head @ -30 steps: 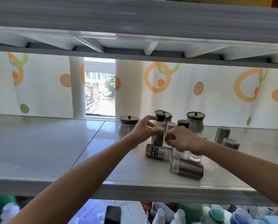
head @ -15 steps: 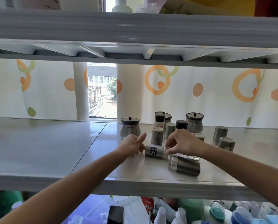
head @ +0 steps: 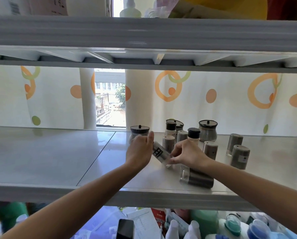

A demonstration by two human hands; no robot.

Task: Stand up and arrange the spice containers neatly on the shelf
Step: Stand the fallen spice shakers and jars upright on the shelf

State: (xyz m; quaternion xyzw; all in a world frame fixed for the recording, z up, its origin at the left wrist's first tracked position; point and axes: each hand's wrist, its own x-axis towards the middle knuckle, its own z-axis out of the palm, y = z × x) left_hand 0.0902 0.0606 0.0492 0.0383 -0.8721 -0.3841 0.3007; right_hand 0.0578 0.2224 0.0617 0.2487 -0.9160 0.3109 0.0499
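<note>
A steel spice shaker with a black label (head: 159, 153) is tilted between my two hands, its upper end leaning left. My left hand (head: 141, 150) grips its upper part; my right hand (head: 187, 155) pinches its clear lower end just above the white shelf (head: 58, 156). Another steel shaker (head: 196, 177) lies on its side near the shelf's front edge, below my right wrist. Several shakers stand upright behind my hands, among them a black-capped bottle (head: 193, 134) and a pair at the right (head: 240, 156).
Three round lidded pots stand at the back: one (head: 139, 131) behind my left hand, one (head: 207, 130) further right. The shelf above (head: 144, 31) hangs low. Bottles and a phone (head: 125, 228) sit on the level below. A patterned curtain hangs behind.
The labelled shaker that lay flat on the shelf is now lifted and tilted between both hands. My left hand has closed on its top end. The camera has tilted slightly upward.
</note>
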